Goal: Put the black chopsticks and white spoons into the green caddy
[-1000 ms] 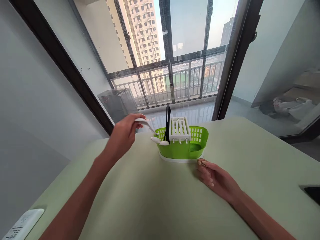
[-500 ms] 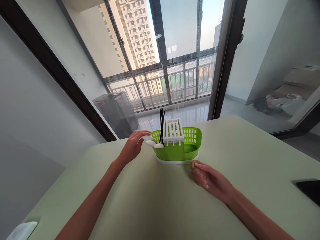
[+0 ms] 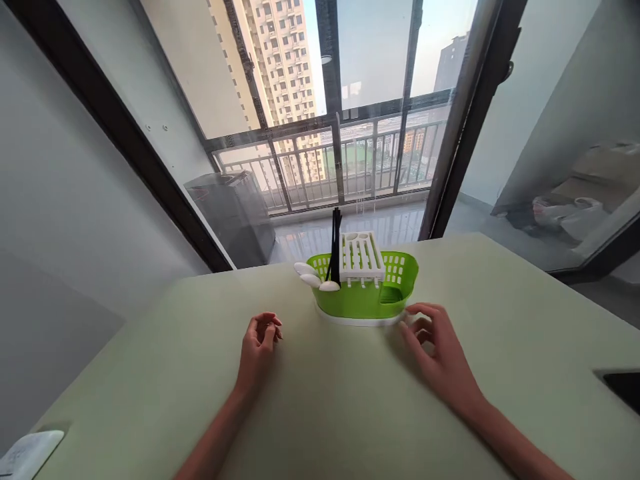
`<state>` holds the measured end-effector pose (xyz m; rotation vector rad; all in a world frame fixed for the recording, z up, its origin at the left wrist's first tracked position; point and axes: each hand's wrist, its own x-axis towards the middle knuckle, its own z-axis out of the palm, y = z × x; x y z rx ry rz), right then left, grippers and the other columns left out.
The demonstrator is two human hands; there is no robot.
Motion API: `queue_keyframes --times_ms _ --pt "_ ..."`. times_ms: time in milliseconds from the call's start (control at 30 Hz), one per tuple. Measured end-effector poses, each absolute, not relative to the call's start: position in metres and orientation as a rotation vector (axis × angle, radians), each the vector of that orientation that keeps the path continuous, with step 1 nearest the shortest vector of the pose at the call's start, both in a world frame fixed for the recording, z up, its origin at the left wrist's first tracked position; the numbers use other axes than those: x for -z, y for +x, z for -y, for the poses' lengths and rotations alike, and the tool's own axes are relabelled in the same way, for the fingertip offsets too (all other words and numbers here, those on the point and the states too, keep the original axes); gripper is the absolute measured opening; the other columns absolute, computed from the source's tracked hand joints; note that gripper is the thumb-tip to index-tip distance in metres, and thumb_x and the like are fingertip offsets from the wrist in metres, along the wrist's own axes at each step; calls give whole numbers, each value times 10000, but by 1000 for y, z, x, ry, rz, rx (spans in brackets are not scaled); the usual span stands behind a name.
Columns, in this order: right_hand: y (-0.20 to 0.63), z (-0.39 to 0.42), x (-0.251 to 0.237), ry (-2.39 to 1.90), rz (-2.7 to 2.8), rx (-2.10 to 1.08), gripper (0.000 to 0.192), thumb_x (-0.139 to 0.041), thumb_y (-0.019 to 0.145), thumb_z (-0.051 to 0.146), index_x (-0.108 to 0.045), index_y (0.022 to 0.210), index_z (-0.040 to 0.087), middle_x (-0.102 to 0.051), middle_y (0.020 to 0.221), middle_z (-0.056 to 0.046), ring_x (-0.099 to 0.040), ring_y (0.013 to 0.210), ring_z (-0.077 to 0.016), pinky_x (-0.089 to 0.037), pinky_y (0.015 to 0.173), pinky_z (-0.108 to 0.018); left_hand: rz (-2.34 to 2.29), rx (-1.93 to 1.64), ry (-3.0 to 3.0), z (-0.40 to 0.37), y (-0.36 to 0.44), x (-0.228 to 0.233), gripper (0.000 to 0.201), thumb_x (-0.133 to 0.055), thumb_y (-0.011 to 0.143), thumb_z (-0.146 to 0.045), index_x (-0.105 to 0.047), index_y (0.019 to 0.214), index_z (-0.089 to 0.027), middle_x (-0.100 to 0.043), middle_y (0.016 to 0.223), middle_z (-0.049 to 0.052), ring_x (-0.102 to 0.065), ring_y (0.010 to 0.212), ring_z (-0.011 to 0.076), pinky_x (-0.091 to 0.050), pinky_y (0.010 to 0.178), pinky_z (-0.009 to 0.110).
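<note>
- Head view, the holder: a green perforated plastic cutlery drainer [image 3: 367, 297] is seen standing upright on a white drip tray [image 3: 360, 321], toward the far middle of the pale green worktop [image 3: 320, 400].
- Head view, its contents: a white slotted insert [image 3: 361, 255] is seated on top of the drainer. Black chopsticks [image 3: 335, 243] are stood upright at its left end, and three white spoons [image 3: 311, 277] are leaned out over the left rim with their bowls outward.
- Head view, left hand [image 3: 259, 347]: it is rested on the worktop, near and to the left of the drainer and apart from it. The fingers are loosely curled inward and nothing is held in the grip.
- Head view, right hand [image 3: 437, 350]: it is laid just beside the right end of the drip tray, fingers spread and slack. The fingertips lie at the tray's edge; actual contact cannot be told. Nothing is clasped.
- Handling, as a judgement: the drainer is probably light, stiff and smooth, so it could slide on the worktop. A hold on both end walls or under the tray would seem steadiest. The spoons appear light and loosely propped, best taken by the handles.
- Head view, surroundings: a white remote-like object [image 3: 27, 452] lies at the near left corner, and a dark object [image 3: 625, 385] at the right edge.
</note>
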<state>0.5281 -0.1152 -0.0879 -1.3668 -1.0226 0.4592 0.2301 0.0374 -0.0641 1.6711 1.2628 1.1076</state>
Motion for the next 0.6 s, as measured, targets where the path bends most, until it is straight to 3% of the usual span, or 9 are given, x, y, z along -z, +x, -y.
queue_keyframes --times_ms 67,200,267,367,467,600 --pt "528 113 86 -1435 1071 -299 415 -753 902 432 -617 1278 318 -502 1378 -111 -590 748 -170 -490 648 -352 -1254 -1121 1632 -36 232 63 190 -570 907 -353 -604 1009 -197 -670 928 40 -601 706 157 -541 729 318" --pt "534 101 86 -1685 1308 -201 435 -599 991 490 -556 1394 335 -527 1445 -117 -631 692 -175 -483 614 -368 -1229 -1106 1601 -36 236 64 176 -559 906 -331 -601 1011 -197 -661 931 36 -583 698 152 -521 707 304" --pt "540 96 88 -1814 1389 -142 441 -464 1047 511 -500 1449 333 -517 1503 -117 -697 853 -234 -514 676 -396 -1211 -1082 1584 -36 236 67 188 -554 907 -334 -597 1028 -196 -661 936 36 -582 704 154 -507 690 297" --pt "555 91 93 -1968 1428 -68 471 -331 1082 520 -430 1500 327 -453 1602 -106 -683 1123 -299 -542 765 -430 -1186 -1045 1561 -34 235 72 198 -547 928 -351 -589 1049 -200 -661 952 33 -587 727 155 -494 696 293" --pt "579 89 98 -2048 1432 -7 457 -286 1088 513 -440 1471 315 -468 1599 -96 -624 1273 -303 -553 826 -422 -1160 -1023 1562 -31 235 76 185 -536 950 -353 -587 1046 -204 -664 962 33 -592 738 151 -488 712 294" --pt "620 86 105 -2116 1412 117 415 -273 1078 536 -565 1224 280 -637 1353 -127 -695 1104 -281 -537 735 -386 -1130 -1022 1573 -28 236 79 165 -519 947 -317 -587 1041 -200 -669 957 37 -592 726 146 -481 692 288"
